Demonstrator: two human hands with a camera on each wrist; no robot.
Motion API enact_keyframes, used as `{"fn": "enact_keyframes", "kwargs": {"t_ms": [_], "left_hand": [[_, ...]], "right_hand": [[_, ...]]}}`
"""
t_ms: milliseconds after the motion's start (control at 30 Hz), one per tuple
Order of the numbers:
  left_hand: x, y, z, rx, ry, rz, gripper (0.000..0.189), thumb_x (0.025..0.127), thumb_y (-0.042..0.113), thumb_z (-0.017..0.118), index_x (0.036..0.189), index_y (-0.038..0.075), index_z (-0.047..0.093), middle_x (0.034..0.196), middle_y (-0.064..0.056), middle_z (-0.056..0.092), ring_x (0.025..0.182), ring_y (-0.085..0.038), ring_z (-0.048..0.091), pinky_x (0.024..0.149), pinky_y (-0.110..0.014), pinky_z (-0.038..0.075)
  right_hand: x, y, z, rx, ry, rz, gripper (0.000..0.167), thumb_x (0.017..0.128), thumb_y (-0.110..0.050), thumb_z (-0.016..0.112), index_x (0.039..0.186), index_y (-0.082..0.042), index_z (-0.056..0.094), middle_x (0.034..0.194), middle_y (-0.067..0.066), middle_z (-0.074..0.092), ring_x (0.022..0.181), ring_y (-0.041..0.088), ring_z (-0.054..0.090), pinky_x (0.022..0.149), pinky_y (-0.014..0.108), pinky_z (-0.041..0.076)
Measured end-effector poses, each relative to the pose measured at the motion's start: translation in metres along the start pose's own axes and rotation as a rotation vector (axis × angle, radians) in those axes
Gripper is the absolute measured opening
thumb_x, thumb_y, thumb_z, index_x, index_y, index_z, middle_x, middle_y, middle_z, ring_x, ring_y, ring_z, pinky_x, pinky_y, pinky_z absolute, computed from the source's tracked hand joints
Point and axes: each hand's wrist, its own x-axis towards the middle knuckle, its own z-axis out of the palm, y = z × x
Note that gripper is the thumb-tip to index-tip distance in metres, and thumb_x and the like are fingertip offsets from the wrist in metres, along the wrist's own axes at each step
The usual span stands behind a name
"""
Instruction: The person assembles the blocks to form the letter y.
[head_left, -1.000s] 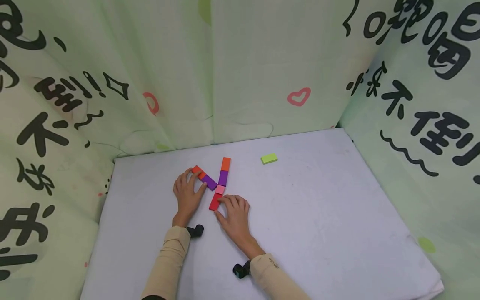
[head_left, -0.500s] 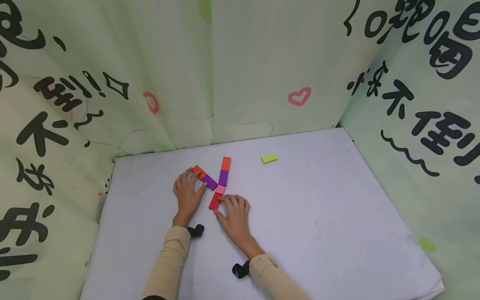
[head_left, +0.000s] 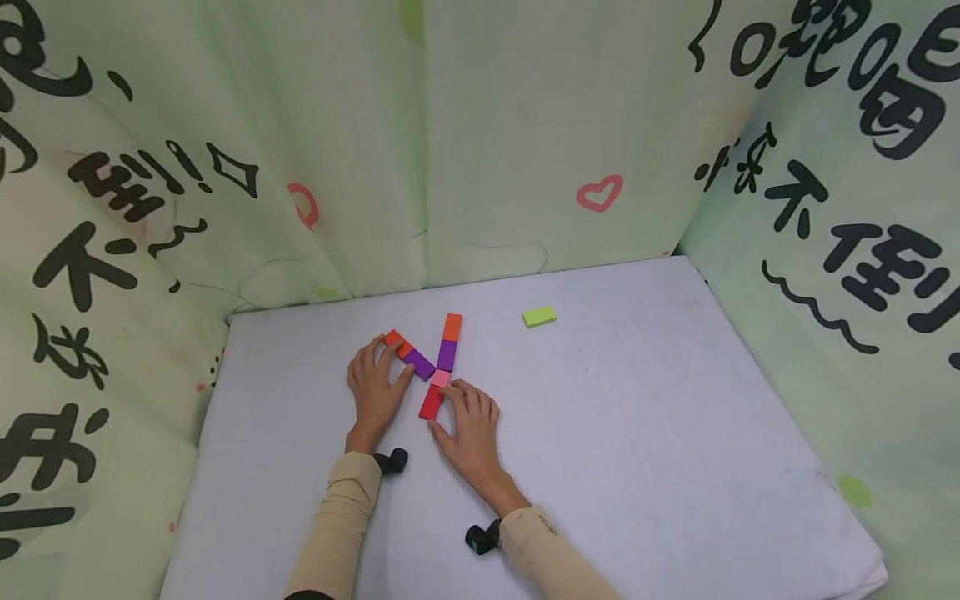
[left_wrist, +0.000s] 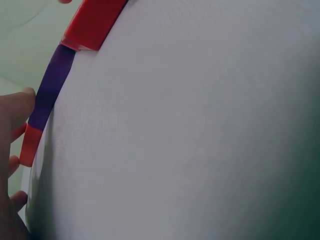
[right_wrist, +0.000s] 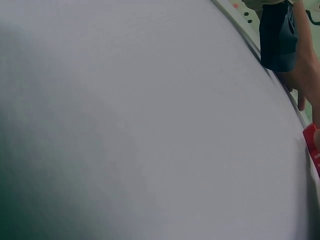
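A pale green curtain (head_left: pixel 502 125), black lettering all over it, backs the scene, and in front sits the white table (head_left: pixel 637 433). Two beige sleeves (head_left: pixel 333 521) reach in from the near edge. Left hand (head_left: pixel 372 393): thumb against the purple block (head_left: pixel 422 366), fingers at the orange one (head_left: pixel 394 337), so it's gripping that slanted pair lengthwise. Right hand (head_left: pixel 472 429): thumb by the near end, index along the right side, a pinch on the red block (head_left: pixel 431 403)! Black cameras (head_left: pixel 392 462) ride at both wrists. Up the middle, here's the line: red nearest, pink (head_left: pixel 441 378) above it, then a second purple (head_left: pixel 447 355), then a second orange (head_left: pixel 452 327). The slanted pair leans in beside pink; touching or not, I can't tell. Off to the right, well apart, lies the green block (head_left: pixel 539 317).
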Motion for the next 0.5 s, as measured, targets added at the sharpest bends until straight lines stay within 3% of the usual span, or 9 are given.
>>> {"fn": "enact_keyframes", "kwargs": {"t_ms": [200,500], "left_hand": [[-0.0005,0.0008,-0.0006,-0.004,0.008,0.007,0.054,0.099,0.037,0.066,0.148,0.019,0.056,0.164,-0.014,0.036,0.151,-0.039,0.029,0.123,-0.068,0.012],[-0.0002,0.001,-0.0006,0.005,0.022,0.017,0.055,0.097,0.037,0.067,0.147,0.018,0.056,0.163,-0.015,0.037,0.15,-0.04,0.029,0.122,-0.069,0.014]], "right_hand": [[0.005,0.0013,0.0003,-0.072,-0.055,-0.023,0.062,0.09,-0.036,0.082,0.144,-0.016,0.06,0.155,0.005,0.053,0.13,0.028,0.046,0.107,0.053,0.035],[0.0071,0.001,-0.0004,-0.09,-0.103,-0.009,0.059,0.092,-0.037,0.079,0.144,-0.016,0.061,0.154,0.004,0.054,0.131,0.029,0.046,0.109,0.053,0.035]]}}
